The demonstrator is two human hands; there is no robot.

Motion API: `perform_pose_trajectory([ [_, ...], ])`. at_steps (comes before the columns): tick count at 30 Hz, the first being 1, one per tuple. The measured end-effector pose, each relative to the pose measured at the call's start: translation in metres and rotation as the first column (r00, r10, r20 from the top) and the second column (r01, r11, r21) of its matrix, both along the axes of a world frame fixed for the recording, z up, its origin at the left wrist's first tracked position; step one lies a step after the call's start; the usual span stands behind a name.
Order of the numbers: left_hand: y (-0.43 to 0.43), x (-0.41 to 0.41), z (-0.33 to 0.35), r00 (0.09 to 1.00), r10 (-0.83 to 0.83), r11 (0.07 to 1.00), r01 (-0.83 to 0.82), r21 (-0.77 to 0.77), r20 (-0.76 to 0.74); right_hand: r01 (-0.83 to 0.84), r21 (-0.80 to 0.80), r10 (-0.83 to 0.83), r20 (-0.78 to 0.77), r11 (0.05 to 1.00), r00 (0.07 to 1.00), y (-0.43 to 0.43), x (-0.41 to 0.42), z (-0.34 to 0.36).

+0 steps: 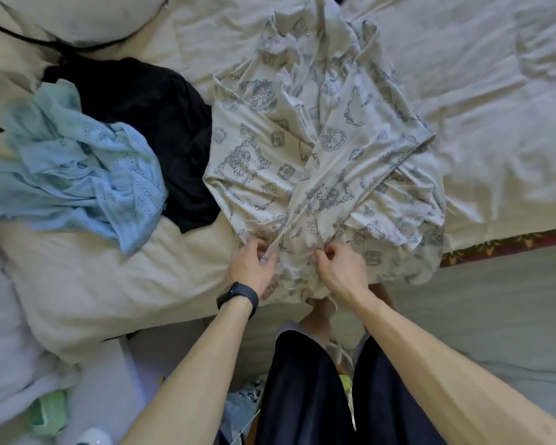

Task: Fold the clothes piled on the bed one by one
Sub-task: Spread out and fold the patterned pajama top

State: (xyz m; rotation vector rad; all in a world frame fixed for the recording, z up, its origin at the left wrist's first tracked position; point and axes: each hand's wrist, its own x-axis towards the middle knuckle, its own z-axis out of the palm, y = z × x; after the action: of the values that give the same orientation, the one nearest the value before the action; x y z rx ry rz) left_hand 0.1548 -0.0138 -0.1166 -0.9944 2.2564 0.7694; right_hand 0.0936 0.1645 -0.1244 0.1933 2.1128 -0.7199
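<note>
Left hand: the left hand reached in from 7 o'clock with its back turned up and the wrist nearly straight. The fingers were curled, and together with the thumb they pinched the near edge of the printed garment, close to its button strip.
Right hand: the right hand came in from 5 o'clock on a long, bare forearm. Its fingers were bent inward and gripped a fold of the same near edge.
Hands together: they were near each other but apart, with a narrow strip of cloth between them.
Printed garment: cream with grey drawings, it lay crumpled in the middle of the bed. It ran from the hands at 6 o'clock up toward 12 o'clock, and its near end hung a little over the bed's edge.
Wristband: a black wristband sat on the left wrist.
Black garment: the black garment lay at 9 o'clock of the printed one, touching its left edge.
Light blue garment: the light blue garment, a knit with small holes, lay in a heap further toward 9 o'clock and partly on the black one.
Pillow: a pale pillow was at 11 o'clock.
</note>
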Motion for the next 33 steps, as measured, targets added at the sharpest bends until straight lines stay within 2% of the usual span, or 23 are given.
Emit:
perform_pose_trajectory([
  [4,-0.012,-0.002,-0.002,0.997,-0.044,0.997,0.040,0.068,0.061,0.147,0.008,-0.147,-0.027,0.989,0.989,0.020,0.031,0.001],
  [10,-0.014,0.018,-0.004,0.998,0.042,0.964,-0.053,0.260,0.045,0.353,0.028,-0.352,-0.010,0.935,0.936,0.026,0.054,0.004],
  [13,-0.012,0.020,-0.008,0.988,0.132,0.915,-0.152,0.374,0.079,0.420,-0.005,-0.420,0.040,0.907,0.907,0.017,0.058,0.005],
  [16,-0.012,0.017,-0.016,0.963,0.222,0.863,-0.268,0.428,0.154,0.411,-0.020,-0.405,0.139,0.911,0.904,0.007,0.063,-0.001],
  [18,-0.013,0.016,-0.017,0.972,0.152,0.861,-0.220,0.458,0.181,0.428,-0.036,-0.416,0.178,0.903,0.892,0.003,0.068,-0.009],
  [20,-0.015,0.017,-0.017,0.985,0.050,0.868,-0.126,0.481,0.168,0.441,-0.038,-0.431,0.151,0.897,0.890,0.002,0.071,-0.015],
  [22,-0.015,0.016,-0.011,0.995,0.033,0.888,-0.074,0.454,0.098,0.447,-0.027,-0.441,0.123,0.894,0.889,0.004,0.074,-0.017],
  [27,-0.014,0.025,0.005,0.989,0.141,0.929,-0.114,0.351,-0.050,0.532,-0.051,-0.518,0.166,0.845,0.839,0.022,0.087,-0.009],
  [31,-0.003,0.043,0.002,0.983,0.181,0.949,-0.171,0.266,-0.015,0.475,-0.039,-0.465,0.152,0.879,0.872,0.048,0.082,-0.006],
  [33,0.004,0.055,-0.003,0.957,0.289,0.938,-0.285,0.198,0.013,0.473,0.030,-0.474,0.079,0.881,0.877,0.073,0.074,-0.009],
])
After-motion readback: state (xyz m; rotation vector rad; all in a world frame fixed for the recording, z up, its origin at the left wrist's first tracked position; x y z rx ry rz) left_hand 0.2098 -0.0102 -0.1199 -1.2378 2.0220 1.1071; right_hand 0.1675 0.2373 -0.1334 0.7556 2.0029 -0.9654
